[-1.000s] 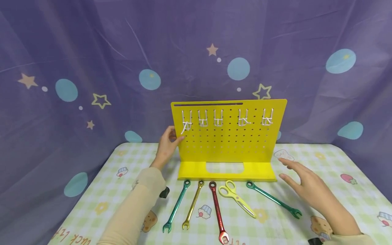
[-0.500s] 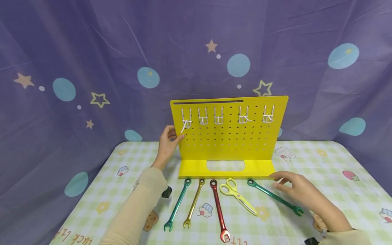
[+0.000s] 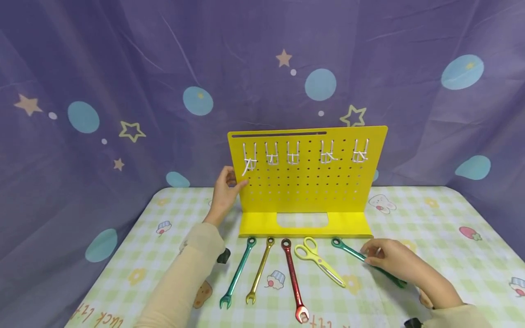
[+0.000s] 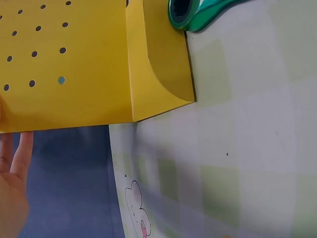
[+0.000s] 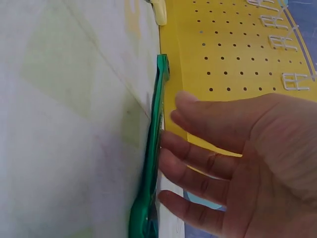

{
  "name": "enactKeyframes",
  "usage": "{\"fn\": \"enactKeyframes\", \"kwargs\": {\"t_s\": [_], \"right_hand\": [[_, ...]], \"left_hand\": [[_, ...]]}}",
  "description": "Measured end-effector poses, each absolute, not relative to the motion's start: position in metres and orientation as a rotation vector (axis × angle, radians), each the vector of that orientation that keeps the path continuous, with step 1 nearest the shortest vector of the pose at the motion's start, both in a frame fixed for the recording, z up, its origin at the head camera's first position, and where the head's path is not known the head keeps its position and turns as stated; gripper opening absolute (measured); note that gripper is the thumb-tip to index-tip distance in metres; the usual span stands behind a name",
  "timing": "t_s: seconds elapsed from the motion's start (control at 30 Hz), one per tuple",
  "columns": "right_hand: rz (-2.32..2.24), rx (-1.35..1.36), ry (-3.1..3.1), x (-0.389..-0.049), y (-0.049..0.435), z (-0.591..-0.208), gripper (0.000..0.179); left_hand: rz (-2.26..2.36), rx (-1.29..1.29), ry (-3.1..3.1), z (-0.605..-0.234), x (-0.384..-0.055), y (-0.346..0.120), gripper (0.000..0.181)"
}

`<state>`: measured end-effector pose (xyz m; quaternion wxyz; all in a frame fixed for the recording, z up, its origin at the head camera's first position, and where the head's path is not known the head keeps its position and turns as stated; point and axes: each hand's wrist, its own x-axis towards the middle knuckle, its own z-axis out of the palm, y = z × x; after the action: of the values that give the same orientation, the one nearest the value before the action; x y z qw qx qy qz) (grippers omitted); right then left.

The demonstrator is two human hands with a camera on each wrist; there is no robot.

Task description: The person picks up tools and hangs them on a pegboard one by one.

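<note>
My left hand (image 3: 224, 193) holds the left edge of a yellow pegboard (image 3: 303, 191), thumb in front and fingers behind. In the left wrist view, fingers (image 4: 21, 156) show below the board's edge. My right hand (image 3: 393, 259) hovers over the green combination wrench (image 3: 348, 250) at the right, covering part of its handle. In the right wrist view its loosely bent fingertips are right at the wrench (image 5: 154, 134), the thumb apart from it. Left of that lie yellow scissors (image 3: 320, 262), a red wrench (image 3: 292, 278), a gold wrench (image 3: 260, 271) and a teal-green wrench (image 3: 239, 273).
Several white wire hooks (image 3: 292, 155) stick out from the board's upper rows. The board's foot stands on a checked tablecloth (image 3: 164, 255), just behind the tools. A purple curtain (image 3: 254, 54) hangs behind the table.
My right hand has come down and toward me, from beside the board's right side to over the green wrench, its fingers bending more. The left hand still holds the board.
</note>
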<state>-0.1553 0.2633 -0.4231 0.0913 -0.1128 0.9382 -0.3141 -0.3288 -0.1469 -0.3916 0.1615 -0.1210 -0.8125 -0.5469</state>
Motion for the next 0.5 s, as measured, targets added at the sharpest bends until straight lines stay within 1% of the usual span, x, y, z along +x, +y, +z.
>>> {"fn": "enactKeyframes", "kwargs": {"t_s": [0.3, 0.5], "right_hand": [[-0.841, -0.309, 2.822, -0.1546, 0.2617, -0.4304, 0.012], [-0.857, -0.281, 2.820, -0.1508, 0.2599, -0.4315, 0.009]], "left_hand": [[-1.493, -0.321, -2.361, -0.3896, -0.3262, -0.1460, 0.035], [-1.485, -0.316, -2.353, -0.3888, -0.3240, -0.1449, 0.035]]}}
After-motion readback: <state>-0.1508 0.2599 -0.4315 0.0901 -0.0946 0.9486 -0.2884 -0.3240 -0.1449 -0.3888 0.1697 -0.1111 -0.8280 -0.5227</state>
